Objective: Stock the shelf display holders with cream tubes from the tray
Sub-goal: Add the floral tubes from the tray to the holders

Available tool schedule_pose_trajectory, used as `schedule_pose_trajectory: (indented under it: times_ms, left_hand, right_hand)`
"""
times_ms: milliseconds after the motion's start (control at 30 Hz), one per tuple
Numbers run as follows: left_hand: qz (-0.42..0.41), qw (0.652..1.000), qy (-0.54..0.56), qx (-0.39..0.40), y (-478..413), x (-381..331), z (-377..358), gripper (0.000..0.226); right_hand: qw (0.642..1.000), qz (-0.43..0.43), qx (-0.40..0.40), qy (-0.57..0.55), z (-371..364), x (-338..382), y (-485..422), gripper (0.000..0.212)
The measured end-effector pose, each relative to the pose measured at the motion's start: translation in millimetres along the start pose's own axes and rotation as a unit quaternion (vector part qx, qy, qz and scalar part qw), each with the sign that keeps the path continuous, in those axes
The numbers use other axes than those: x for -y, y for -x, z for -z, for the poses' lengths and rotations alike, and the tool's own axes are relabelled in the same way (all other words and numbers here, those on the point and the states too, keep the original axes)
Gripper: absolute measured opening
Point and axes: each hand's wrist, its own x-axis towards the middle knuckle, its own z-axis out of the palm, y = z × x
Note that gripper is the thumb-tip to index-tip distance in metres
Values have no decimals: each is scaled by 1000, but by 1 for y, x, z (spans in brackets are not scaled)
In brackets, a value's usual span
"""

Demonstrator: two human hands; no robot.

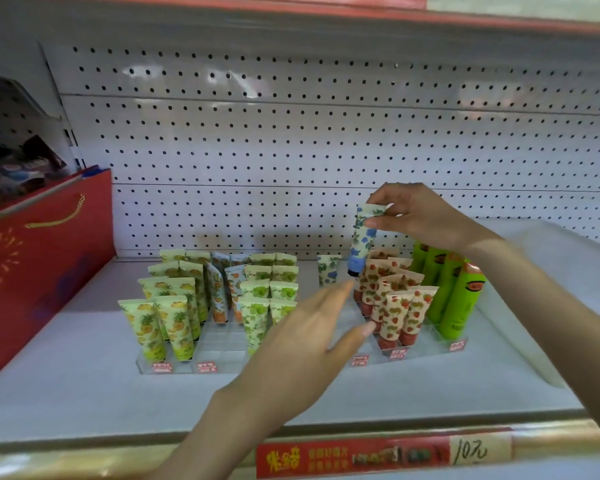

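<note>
My right hand [420, 216] pinches the flat end of a blue-flowered cream tube [362, 242], cap down, above the clear display holder [409, 355] on the right. One blue-flowered tube [328, 270] stands at the back of that holder's left column. Strawberry tubes [395, 303] and green tubes [454, 289] fill its other columns. My left hand [312, 341] hovers open and holds nothing, its fingertips just below the held tube's cap. A second clear holder [167, 368] on the left carries pineapple tubes [167, 317], orange-patterned tubes [222, 289] and green-grape tubes [267, 296]. No tray is in view.
A red gift bag [42, 265] stands at the left of the white shelf [84, 393]. A perforated white back panel [291, 140] rises behind. A red price strip [378, 457] runs along the shelf's front edge, and another shelf hangs overhead.
</note>
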Motion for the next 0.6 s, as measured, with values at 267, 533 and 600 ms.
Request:
schedule_pose_trajectory:
  times_ms: [267,533,600]
  left_hand:
    - [-30,996,-87,4,4,-8,-32,65]
    - [-38,981,-184,-39,-11,21,-85,40]
    - [-44,974,-211,-65,-14,26,-92,40]
  right_hand:
    - [996,-30,48,74,-12,-27,-19,16]
    - [989,-9,107,102,-26,-41,-28,14]
    - [987,-13,112,117,-28,-43,-30,12]
